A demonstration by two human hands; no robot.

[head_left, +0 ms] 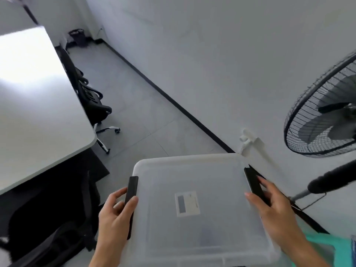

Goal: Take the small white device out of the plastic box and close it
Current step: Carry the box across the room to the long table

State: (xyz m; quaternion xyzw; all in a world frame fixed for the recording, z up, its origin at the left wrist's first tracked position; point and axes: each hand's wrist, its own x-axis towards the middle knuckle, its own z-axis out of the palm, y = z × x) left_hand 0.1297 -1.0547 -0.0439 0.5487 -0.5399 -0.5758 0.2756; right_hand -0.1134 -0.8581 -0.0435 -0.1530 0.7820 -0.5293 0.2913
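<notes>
A translucent plastic box sits low in the middle of the head view with its lid on. A white label with a grey patch is stuck on the lid. Black latches run along both sides. My left hand grips the left black latch, thumb on the lid side and fingers on the outer side. My right hand grips the right black latch the same way. The small white device is not visible; a faint dark shape shows through the lid near the front.
A white table stands at the left with a black office chair beside it. A black standing fan is at the right by the white wall. A black bag lies below the table, left of the box.
</notes>
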